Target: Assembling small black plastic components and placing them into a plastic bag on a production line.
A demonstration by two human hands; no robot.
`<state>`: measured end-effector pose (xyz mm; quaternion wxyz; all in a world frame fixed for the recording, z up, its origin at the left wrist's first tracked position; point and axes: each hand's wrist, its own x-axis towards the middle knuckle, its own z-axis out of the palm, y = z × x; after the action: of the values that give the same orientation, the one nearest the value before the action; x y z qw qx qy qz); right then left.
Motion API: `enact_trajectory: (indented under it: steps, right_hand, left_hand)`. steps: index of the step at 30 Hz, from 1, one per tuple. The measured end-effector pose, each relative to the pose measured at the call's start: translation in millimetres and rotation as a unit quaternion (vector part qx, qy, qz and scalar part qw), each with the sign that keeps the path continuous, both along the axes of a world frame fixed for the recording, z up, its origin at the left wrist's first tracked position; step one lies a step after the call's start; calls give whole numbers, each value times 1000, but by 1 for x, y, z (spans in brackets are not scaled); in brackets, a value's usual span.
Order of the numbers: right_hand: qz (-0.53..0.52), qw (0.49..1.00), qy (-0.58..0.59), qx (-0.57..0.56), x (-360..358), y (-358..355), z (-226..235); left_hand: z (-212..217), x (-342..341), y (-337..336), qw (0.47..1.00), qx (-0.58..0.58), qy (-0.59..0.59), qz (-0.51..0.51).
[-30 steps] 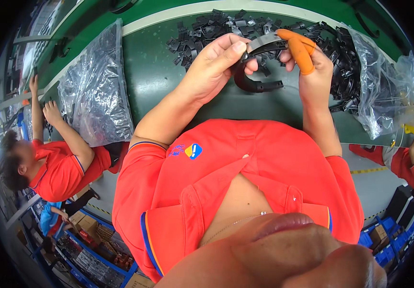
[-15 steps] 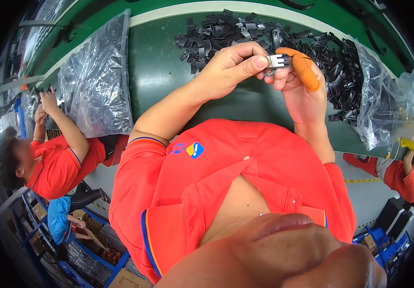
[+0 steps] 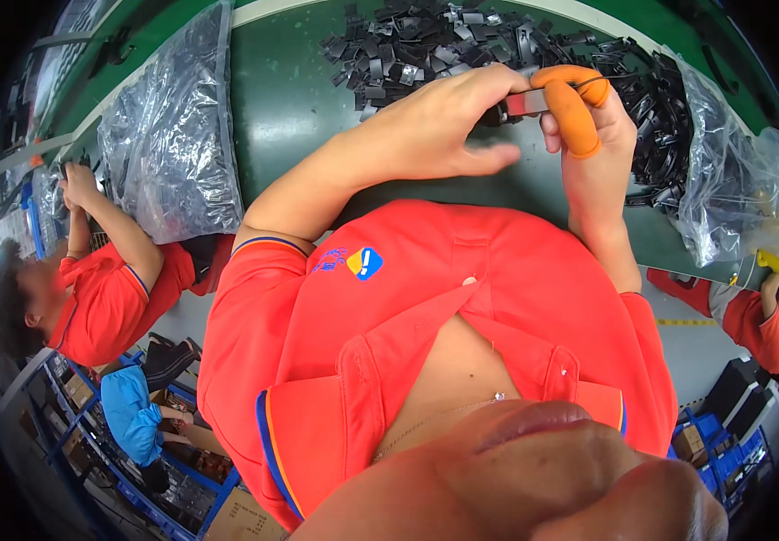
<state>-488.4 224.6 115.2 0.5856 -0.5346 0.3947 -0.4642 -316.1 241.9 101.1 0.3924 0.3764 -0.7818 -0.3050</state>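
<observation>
My left hand (image 3: pixel 439 126) and my right hand (image 3: pixel 588 135) meet over the green table (image 3: pixel 290 99), both pinching one small grey and black part (image 3: pixel 520 104). An orange rubber cot covers a finger of my right hand and presses on the part. Just beyond my hands lies a heap of small black parts (image 3: pixel 443 41). How the part is shaped is hard to make out between my fingers.
A clear plastic bag (image 3: pixel 173 135) of parts lies on the table's left, another bag (image 3: pixel 732 198) on its right. A person in an orange shirt (image 3: pixel 101 288) works at my left. Another person's orange sleeve (image 3: pixel 759 325) shows at right. Blue crates (image 3: pixel 714 451) stand on the floor.
A second ago my hands held a dark curved strip; now they hold only a small grey and black part, closer to my body, with the fingers of my left hand spread.
</observation>
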Motion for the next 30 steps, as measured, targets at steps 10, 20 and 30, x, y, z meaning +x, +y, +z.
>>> enact_trajectory:
  steps: [10, 20, 30]
  right_hand:
    - [26, 996, -66, 54, 1, -2, -5]
    - [128, 984, -99, 74, -5, -30, -16]
    - [99, 917, 355, -151, -31, -26, -82]
  left_hand:
    - [3, 5, 0, 996, 81, -48, -2]
    - [7, 37, -16, 929, 291, 151, -175]
    - [28, 52, -25, 819, 174, 546, 1]
